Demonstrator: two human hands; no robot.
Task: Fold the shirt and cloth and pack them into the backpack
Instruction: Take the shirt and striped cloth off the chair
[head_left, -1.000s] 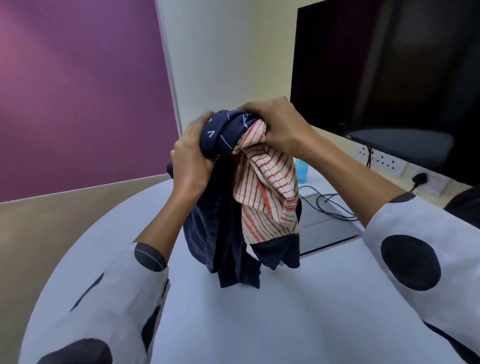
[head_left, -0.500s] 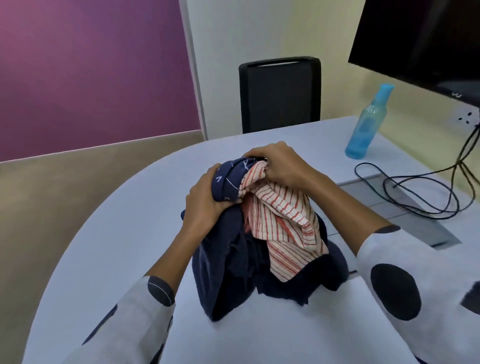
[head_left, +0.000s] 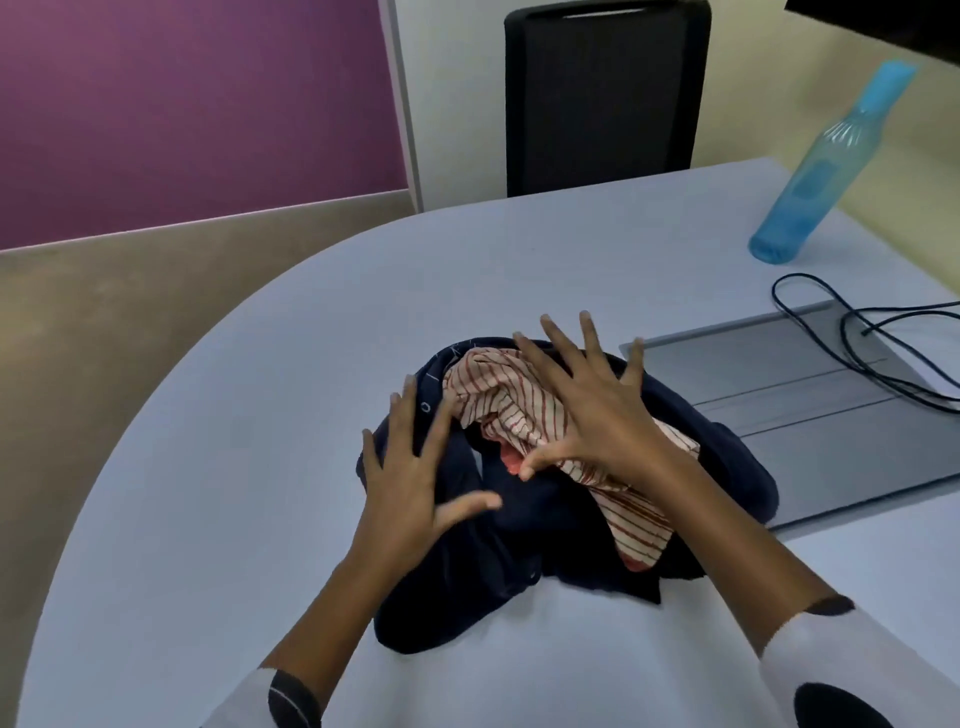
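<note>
On the table, left to right:
Left hand (head_left: 415, 483): fingers spread apart, holding nothing, over the near-left part of the heap.
Shirt (head_left: 467, 587): dark navy, crumpled under both palms, unfolded.
Cloth (head_left: 524, 400): red-striped, bunched on top of the shirt, beneath the right palm.
Right hand (head_left: 592, 410): fingers splayed, gripping nothing, over the cloth.
Beyond the right hand: grey panel (head_left: 810, 415), cable (head_left: 857, 332), blue bottle (head_left: 815, 171); chair (head_left: 602, 98) past the fingertips.
Backpack: not in view.
Step, likely: separating the two. Lift the cloth clear first, then spread the shirt flat on bare table (head_left: 260, 415) before creasing.
</note>
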